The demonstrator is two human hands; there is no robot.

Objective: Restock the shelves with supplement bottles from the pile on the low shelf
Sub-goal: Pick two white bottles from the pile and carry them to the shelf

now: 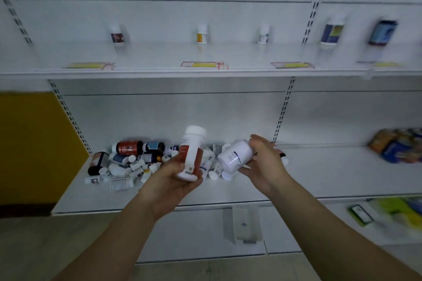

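A pile of supplement bottles [127, 162], white and dark ones mixed, lies on the left part of the low shelf [319, 173]. My left hand [173, 180] grips a tall white bottle with a red-orange label [191, 153], held nearly upright above the pile. Just to its right, my right hand [265, 162] holds a white bottle with a blue-lined label [235, 155], tilted with its bottom towards me. On the upper shelf [159, 55] several single bottles stand far apart near the back wall, among them a white one with a yellow label [202, 34].
Price tags [204, 65] line the upper shelf's front edge. Bagged goods [397, 148] lie at the right end of the low shelf, and green and yellow packs [397, 212] sit below them. A yellow panel [29, 143] stands at the left.
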